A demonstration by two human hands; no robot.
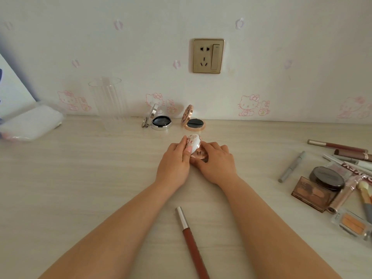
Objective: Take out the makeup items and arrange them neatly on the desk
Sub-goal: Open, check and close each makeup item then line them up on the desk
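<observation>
Head view: left hand (174, 158) pinches the lid of a white floral compact (194, 145), right hand (216, 161) grips its base; two open compacts (161, 122) beyond the hands.

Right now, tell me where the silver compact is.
The open silver compact stands at the back of the desk by the wall, between the clear ribbed cup and the rose-gold compact.

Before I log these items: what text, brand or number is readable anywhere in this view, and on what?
"VFV": only a fragment, red letters on the white package in the right-hand pile, cut off and turned sideways; the reading is uncertain.
Brown tube at far right: a small printed band, too small to read.
Wall socket: no legible marking.
Hand-held compact: floral pattern, no text.
</observation>
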